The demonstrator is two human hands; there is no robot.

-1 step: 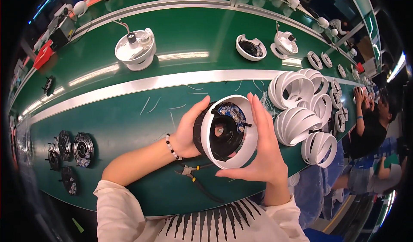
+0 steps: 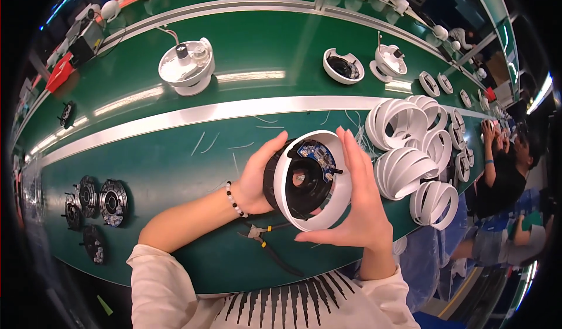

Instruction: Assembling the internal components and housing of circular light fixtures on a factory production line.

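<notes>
Both hands hold a white plastic ring (image 2: pixel 341 197) tilted above the bench, with a black round part (image 2: pixel 313 197) inside it. A small blue circuit board (image 2: pixel 316 155) shows on the black part, near the ring's top. My left hand (image 2: pixel 253 180) is closed around the black part's outer side, its fingers mostly hidden behind. Pressed along the ring's right side is my right hand (image 2: pixel 364 203), fingers stretched upward and thumb under the lower rim. Just below the ring, a pair of cutting pliers (image 2: pixel 257 233) with dark handles lies on the green bench.
Stacked white rings (image 2: pixel 404 171) stand close to the right. Several black round parts (image 2: pixel 112 203) lie at left. Thin white strips (image 2: pixel 208 144) are scattered beyond my hands. A metal strip (image 2: pixel 234 111) borders the far surface, which carries a white housing (image 2: pixel 190 71). A co-worker (image 2: pixel 506 177) sits at right.
</notes>
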